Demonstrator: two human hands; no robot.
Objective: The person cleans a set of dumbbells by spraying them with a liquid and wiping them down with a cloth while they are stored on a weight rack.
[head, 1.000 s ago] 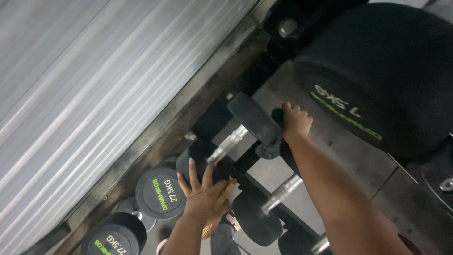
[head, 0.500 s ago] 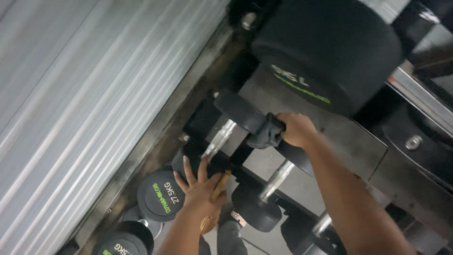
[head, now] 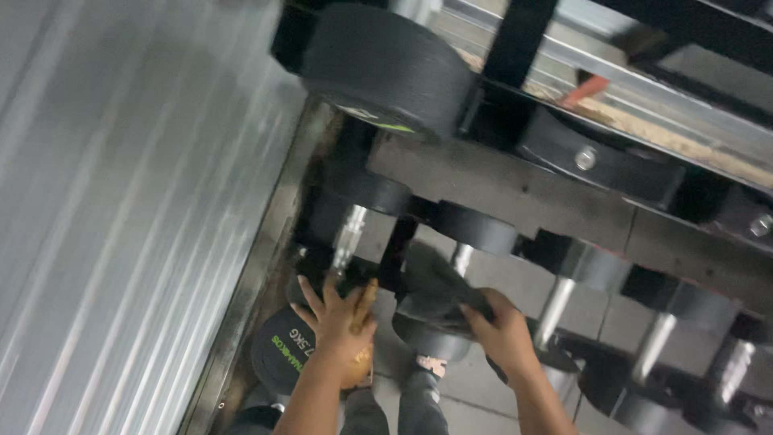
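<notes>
Left hand point(head: 342, 322), fingers spread, braces on 1 dumbbell point(head: 348, 242); right hand point(head: 503, 330) clamps a dark cloth point(head: 439, 282) against its neighbour.

Left hand point(head: 342, 322) flat, fingers spread; right hand point(head: 503, 334) curled, gripping

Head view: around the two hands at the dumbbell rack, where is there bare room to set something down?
Bare floor tile shows between the forearms, below the right hand. The rack shelf shows bare strips between dumbbell handles. It is crowded by the left hand, with a dumbbell end against the metal wall.
</notes>
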